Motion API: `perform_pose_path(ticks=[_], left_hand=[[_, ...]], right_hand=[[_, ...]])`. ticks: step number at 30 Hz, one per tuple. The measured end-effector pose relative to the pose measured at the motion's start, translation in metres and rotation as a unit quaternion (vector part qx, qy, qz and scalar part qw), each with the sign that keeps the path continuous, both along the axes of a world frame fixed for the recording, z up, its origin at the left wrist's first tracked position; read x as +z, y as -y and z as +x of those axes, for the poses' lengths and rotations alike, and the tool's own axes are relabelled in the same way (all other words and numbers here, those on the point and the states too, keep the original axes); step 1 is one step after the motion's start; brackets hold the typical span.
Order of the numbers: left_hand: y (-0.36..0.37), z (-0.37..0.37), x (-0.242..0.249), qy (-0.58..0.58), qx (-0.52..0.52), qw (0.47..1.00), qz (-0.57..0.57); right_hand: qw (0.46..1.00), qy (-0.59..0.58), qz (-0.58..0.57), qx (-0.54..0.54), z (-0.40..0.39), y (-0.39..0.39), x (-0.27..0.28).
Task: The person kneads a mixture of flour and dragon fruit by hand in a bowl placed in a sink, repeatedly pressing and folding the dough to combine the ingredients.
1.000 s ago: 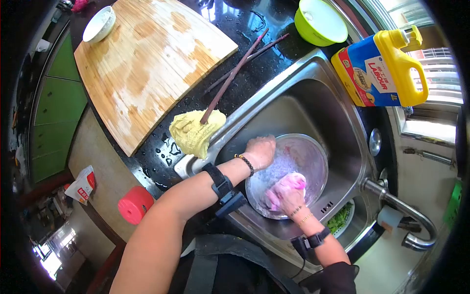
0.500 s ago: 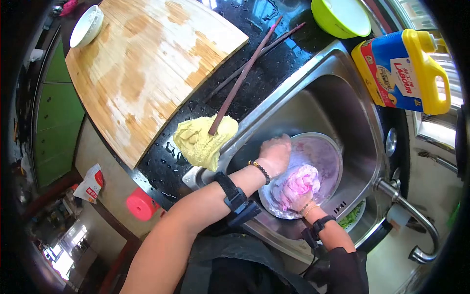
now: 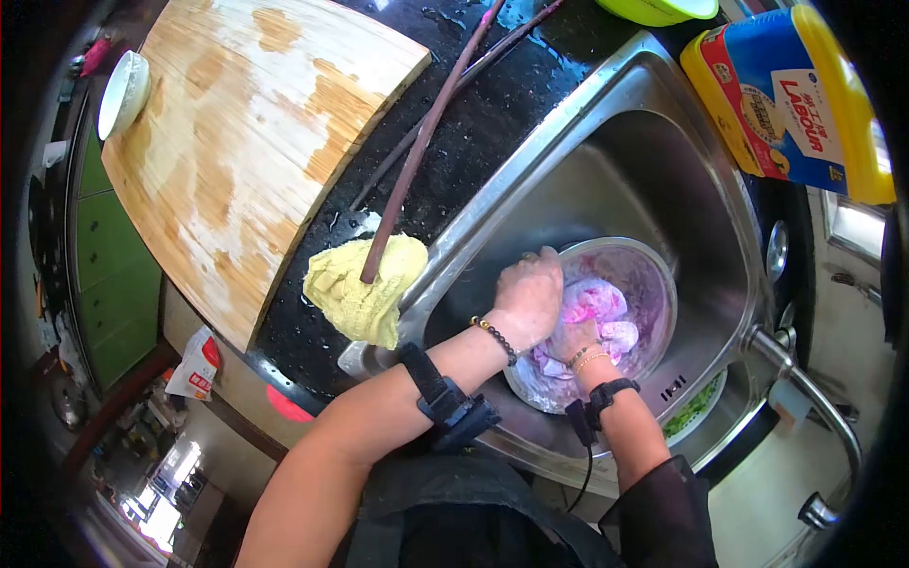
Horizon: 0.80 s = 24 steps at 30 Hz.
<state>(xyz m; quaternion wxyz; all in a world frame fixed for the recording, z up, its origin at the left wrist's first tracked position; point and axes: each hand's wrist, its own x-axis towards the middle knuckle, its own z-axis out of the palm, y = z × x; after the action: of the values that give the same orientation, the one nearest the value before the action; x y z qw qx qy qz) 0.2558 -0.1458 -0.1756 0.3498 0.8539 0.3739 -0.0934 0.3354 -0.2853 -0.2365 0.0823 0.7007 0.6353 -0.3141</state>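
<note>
My left hand (image 3: 530, 295) is closed at the left rim of a round metal bowl (image 3: 655, 284) inside the sink; part of its fingers is hidden. Inside the bowl my right hand (image 3: 578, 339) is sunk in a wet, bunched pink and white cloth (image 3: 595, 301), its fingers largely covered by the folds. Purple-tinted suds or liquid coat the bowl. Left of the sink a soft, crumpled yellow mass (image 3: 355, 293) lies on the black counter, with one end of a brown stick (image 3: 417, 156) on it.
Around the bowl is the steel sink (image 3: 606, 180), with a faucet (image 3: 805, 379) at right. A large wooden board (image 3: 256, 133) bears a white bowl (image 3: 124, 95). A yellow bottle (image 3: 791, 104) and green bowl (image 3: 663, 8) stand behind. Greens (image 3: 696, 407) sit in the second basin.
The view has shifted. My right hand has pushed into the cloth, which is now more spread out around it. My left hand remains at the bowl's rim.
</note>
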Motion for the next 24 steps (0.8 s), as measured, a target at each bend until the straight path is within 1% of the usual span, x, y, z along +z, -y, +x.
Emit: perform_pose_path(ticks=[1,3,4,5,7,8,9,11,12,13,14,15,16,17,19,20,22,23,24], left_hand=[[0.0,0.0,-0.002,0.007,0.003,1.0,0.005],[0.0,0.0,-0.002,0.018,0.005,1.0,0.014],[-0.001,0.0,-0.001,0.017,0.002,1.0,0.009],[-0.001,0.0,0.0,0.017,-0.001,1.0,0.004],[0.0,-0.001,0.0,0.017,-0.005,1.0,0.005],[-0.001,-0.001,0.001,0.012,-0.007,1.0,0.001],[-0.003,0.0,0.001,0.015,-0.006,1.0,0.003],[-0.001,0.0,-0.001,0.006,-0.013,1.0,0.008],[-0.002,0.0,0.0,0.002,-0.018,1.0,0.001],[-0.003,0.0,-0.001,0.003,-0.016,1.0,-0.001],[-0.003,-0.001,-0.002,0.005,-0.022,1.0,-0.003],[-0.003,-0.002,-0.001,0.009,-0.031,0.999,-0.003],[-0.004,-0.001,0.0,0.011,-0.029,1.0,0.0],[-0.005,-0.001,0.001,0.01,-0.03,0.999,-0.005],[-0.005,-0.003,0.0,0.008,-0.028,1.0,-0.01],[-0.006,-0.004,-0.001,0.021,-0.027,0.999,-0.023],[-0.007,-0.004,-0.001,0.038,-0.024,0.998,-0.037],[-0.008,-0.004,0.002,0.019,-0.039,0.998,-0.035],[-0.01,-0.004,0.003,0.0,-0.056,0.998,-0.034]], right_hand=[[1.0,0.0,0.002,0.0,-0.001,-0.004,-0.001],[0.999,-0.001,-0.001,-0.036,-0.002,-0.016,0.0],[0.998,0.012,-0.062,-0.02,-0.001,-0.026,0.005],[0.998,0.015,-0.058,-0.02,-0.001,-0.033,0.005],[0.978,0.022,-0.203,-0.04,-0.002,-0.041,0.002],[0.987,0.027,-0.153,-0.049,-0.006,-0.037,-0.003],[0.987,0.03,-0.15,-0.049,-0.012,-0.033,-0.01],[0.989,0.026,-0.101,-0.108,-0.033,-0.018,-0.017],[0.988,0.084,0.127,-0.009,-0.046,-0.011,-0.009],[0.989,0.084,0.126,-0.006,-0.046,-0.011,-0.004],[0.999,0.045,0.008,0.018,-0.045,-0.012,0.002],[0.993,0.006,-0.109,0.041,-0.045,-0.014,0.009],[0.993,-0.009,-0.117,0.018,-0.044,-0.016,0.02],[0.993,-0.005,-0.112,0.02,-0.042,-0.017,0.022],[0.982,-0.016,-0.169,0.088,-0.04,-0.014,0.026],[0.981,-0.015,-0.169,0.09,-0.04,-0.012,0.028],[0.964,-0.018,-0.197,0.176,-0.036,-0.006,0.031],[0.964,-0.016,-0.197,0.178,-0.034,0.001,0.034],[0.967,-0.016,-0.171,0.19,-0.033,0.011,0.037]])
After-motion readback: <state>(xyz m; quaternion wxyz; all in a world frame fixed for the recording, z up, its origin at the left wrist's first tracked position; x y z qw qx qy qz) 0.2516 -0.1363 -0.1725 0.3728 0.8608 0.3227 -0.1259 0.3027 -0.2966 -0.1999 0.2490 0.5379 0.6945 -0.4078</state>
